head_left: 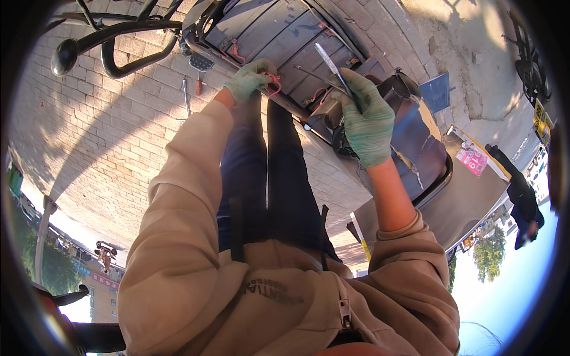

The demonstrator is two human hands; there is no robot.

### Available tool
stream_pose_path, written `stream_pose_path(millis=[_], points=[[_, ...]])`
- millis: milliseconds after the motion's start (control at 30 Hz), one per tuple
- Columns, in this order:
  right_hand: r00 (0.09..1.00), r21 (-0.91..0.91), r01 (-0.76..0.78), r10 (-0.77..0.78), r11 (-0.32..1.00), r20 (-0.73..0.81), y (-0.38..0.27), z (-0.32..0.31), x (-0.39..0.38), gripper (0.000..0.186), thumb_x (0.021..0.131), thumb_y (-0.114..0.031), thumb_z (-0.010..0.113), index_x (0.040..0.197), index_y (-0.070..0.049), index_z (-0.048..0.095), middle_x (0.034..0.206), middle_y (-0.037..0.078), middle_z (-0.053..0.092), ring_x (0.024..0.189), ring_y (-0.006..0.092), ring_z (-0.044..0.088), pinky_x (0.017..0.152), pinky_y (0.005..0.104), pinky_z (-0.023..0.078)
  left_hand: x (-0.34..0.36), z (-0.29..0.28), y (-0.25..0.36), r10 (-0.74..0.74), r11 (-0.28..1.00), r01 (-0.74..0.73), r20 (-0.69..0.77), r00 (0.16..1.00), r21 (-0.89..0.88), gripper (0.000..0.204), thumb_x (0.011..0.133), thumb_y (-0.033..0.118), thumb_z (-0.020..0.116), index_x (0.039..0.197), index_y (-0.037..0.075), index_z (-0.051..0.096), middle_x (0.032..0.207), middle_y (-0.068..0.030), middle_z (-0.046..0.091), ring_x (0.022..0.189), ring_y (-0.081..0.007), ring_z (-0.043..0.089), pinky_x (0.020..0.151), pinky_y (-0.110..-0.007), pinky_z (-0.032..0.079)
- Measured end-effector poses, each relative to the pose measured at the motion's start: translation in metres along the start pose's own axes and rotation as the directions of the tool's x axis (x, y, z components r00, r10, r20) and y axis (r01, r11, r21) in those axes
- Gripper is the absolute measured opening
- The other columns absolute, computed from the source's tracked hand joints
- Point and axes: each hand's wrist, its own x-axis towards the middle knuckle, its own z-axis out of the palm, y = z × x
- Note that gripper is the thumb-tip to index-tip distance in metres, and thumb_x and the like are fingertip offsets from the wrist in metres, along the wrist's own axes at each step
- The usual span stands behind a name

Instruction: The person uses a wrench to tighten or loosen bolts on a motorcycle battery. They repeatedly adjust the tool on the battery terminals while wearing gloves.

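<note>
My left hand (249, 81), in a pale green work glove, pinches a red wire (273, 83) at the near edge of an opened vehicle compartment. Inside that compartment lie dark battery blocks (261, 29) side by side, with red wires and terminals at their ends. My right hand (369, 121), gloved alike, is closed round a slim silver tool (326, 59) with a dark lower part; its exact kind is unclear. A thin metal rod (313, 76) slants from near the right fingers over the batteries. Both hands are above the compartment's near side.
A torn dark seat (415, 139) stands right of the compartment, a blue flat piece (435, 92) beyond it. On the brick paving (119, 130) lie a red-handled tool (198, 88) and a metal rod-like tool (186, 98). Black tubular bars (113, 50) rise at far left. A person (522, 196) is at right.
</note>
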Motion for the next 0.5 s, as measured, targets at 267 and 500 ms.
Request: stream_pose_path(millis=[267,500], points=[[1.000,-0.034,0.012,-0.011,0.999,0.013,0.005,0.011,-0.006,0.034,0.092,0.005,0.062,0.126,0.000,0.065,0.105,0.009,0.073,0.090,0.0104,0.069,0.082,0.0260,0.056,-0.017,-0.006,0.006,-0.112,0.839,0.095,0.002,0.994,-0.536,0.025,0.089,-0.006,0.061,0.113,0.000,0.061,0.111,-0.0105,0.067,0.096,-0.0197,0.068,0.090,-0.029,0.059],[0.996,0.111,-0.073,0.077,0.991,-0.036,0.017,0.036,-0.015,0.035,0.092,0.003,0.064,0.126,0.000,0.064,0.109,0.011,0.073,0.097,0.0140,0.069,0.086,0.0278,0.055,-0.001,0.020,0.002,0.000,0.663,-0.022,-0.029,1.000,-0.748,0.031,0.090,-0.006,0.058,0.120,-0.004,0.058,0.113,-0.0155,0.065,0.100,-0.0249,0.067,0.089,-0.031,0.059]])
